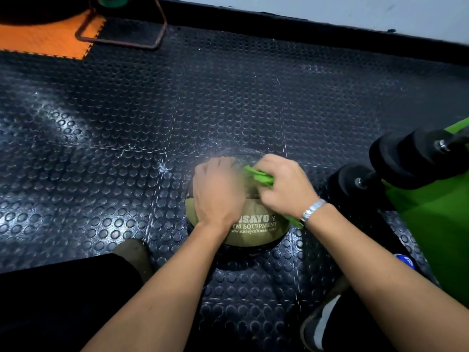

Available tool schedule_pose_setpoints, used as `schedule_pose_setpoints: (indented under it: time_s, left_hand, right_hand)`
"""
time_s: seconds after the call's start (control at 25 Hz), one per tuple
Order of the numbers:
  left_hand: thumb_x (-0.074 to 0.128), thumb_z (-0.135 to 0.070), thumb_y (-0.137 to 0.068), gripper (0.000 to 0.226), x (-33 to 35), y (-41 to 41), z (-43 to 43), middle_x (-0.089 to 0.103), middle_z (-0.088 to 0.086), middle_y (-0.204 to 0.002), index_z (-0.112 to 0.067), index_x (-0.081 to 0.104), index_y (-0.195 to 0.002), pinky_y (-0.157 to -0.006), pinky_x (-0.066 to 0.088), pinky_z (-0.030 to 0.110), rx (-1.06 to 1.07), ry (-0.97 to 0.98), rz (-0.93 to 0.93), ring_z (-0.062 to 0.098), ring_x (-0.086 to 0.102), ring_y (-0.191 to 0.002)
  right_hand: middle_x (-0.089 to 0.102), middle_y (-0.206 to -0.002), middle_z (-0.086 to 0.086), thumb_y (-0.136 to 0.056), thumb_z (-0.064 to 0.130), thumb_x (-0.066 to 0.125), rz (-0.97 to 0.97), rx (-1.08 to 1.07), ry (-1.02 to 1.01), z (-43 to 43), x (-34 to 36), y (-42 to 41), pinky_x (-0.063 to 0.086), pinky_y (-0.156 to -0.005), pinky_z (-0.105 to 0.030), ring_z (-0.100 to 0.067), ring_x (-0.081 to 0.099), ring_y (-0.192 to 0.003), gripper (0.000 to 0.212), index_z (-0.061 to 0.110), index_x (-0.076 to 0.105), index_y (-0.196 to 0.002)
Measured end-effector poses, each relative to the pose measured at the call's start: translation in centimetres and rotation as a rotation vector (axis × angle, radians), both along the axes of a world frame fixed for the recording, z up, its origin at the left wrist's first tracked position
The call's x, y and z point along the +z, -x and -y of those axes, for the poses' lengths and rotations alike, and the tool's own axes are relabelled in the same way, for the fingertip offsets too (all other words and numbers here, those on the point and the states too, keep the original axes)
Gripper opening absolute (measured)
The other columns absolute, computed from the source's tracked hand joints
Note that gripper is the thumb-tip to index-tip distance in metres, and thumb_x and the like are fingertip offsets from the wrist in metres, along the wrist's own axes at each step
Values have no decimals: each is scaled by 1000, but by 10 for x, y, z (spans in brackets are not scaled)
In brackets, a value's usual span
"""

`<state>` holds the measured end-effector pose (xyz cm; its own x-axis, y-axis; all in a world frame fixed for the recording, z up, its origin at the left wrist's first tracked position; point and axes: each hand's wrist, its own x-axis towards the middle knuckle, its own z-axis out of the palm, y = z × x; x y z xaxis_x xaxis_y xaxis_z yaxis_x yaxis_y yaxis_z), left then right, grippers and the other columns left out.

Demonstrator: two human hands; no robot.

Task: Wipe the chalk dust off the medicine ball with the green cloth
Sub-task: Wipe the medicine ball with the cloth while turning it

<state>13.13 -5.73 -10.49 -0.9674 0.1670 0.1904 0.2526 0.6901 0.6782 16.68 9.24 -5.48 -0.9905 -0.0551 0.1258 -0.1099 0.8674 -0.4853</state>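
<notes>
Plainly the wiping step is under way, judging by how things lie. Largest in view is the black studded rubber floor (127,123), which fills most of the frame and shows pale, dusty smears left of centre. A green machine (431,224) with black foam rollers (406,158) stands at the right edge, and an orange mat (45,36) sits in the upper left.

The medicine ball (253,232) rests on the floor just below centre, its tan panel with white lettering facing the camera. The left hand (218,191) lies palm down over the ball's top left, its fingers following the curve with nothing in them. It seems to steady the ball, though the hand is blurred and the fingertips are hidden. The right hand (284,184) is on the upper right of the ball, its fingers curled tight around the bunched green cloth (258,176). One end of the cloth pokes out toward the left hand and another trails below the wrist, where a metal bracelet (312,210) sits.

Next, I judge, the cloth needs pressing flat and sweeping across the dark upper panel. After that the ball would have to be turned, since its far side and underside cannot be reached as it lies. Whether dust remains on it I cannot tell.

No container shows plainly. A teal object at the top edge is cut off, and I cannot tell what it is.
</notes>
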Motion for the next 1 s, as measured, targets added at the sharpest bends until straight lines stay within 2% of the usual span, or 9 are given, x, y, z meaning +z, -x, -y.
schedule_pose_setpoints:
  time_s: [0.16,0.36,0.44,0.52,0.68,0.8,0.88,0.96,1.0]
  left_hand:
    - [33,-33,-90,49,2,-1,-12,69,-2,-119,-16,70,-117,-93,45,46,-17,8,-18,27,51,-106]
    - [36,-31,-89,45,0,-3,-13,68,-2,-117,-17,69,-116,-94,46,47,-39,24,-32,27,52,-107]
    - [36,-31,-89,44,0,-5,-15,68,-3,-118,-17,69,-116,-95,46,46,-47,26,-33,26,52,-108]
    - [37,-30,-89,43,0,-5,-20,69,-3,-118,-18,69,-114,-96,46,46,-46,26,-43,26,52,-109]
    - [39,-30,-88,39,2,-6,-23,69,-1,-114,-16,68,-111,-94,47,49,-29,51,-62,29,53,-107]
    - [47,-40,-94,39,12,-3,-10,67,-2,-122,-21,59,-126,-100,45,48,-79,16,49,24,51,-115]
    - [65,-54,-90,59,16,10,8,61,-5,-135,-27,48,-140,-107,42,43,-207,-58,183,19,47,-127]
    - [81,-76,-66,107,15,30,35,45,-5,-154,-33,36,-154,-120,32,45,-326,-3,394,17,35,-144]
    - [87,-80,-51,130,14,38,47,34,-5,-163,-37,29,-159,-125,27,50,-366,36,530,18,27,-151]
  right_hand:
    - [60,-74,-2,-80,18,66,135,-377,16,-31,2,39,51,-68,-38,-31,59,-78,14,11,61,-70]
    - [57,-71,1,-81,16,72,161,-125,28,-24,8,38,47,-70,-35,-23,55,-73,21,17,57,-66]
    - [63,-71,-6,-82,16,72,246,-259,78,-45,9,32,46,-68,-32,-23,57,-71,11,13,66,-73]
    - [65,-71,-13,-83,17,69,279,-359,17,-52,10,42,47,-66,-32,-26,58,-72,10,10,69,-77]
    - [62,-74,-4,-82,19,67,180,-220,-20,-20,8,53,52,-71,-38,-28,58,-77,17,14,60,-67]
    - [53,-78,1,-85,21,68,158,-207,-25,-21,2,42,48,-72,-39,-28,56,-82,22,19,54,-68]
    - [51,-80,3,-87,23,68,143,-224,-20,-29,-3,37,48,-75,-40,-28,56,-85,19,18,58,-73]
    - [53,-89,6,-91,32,65,135,-230,-10,-31,-6,31,48,-83,-41,-27,52,-93,9,24,65,-87]
    - [52,-96,7,-92,38,63,140,-236,-12,-31,-7,26,47,-87,-41,-25,49,-99,10,30,67,-98]
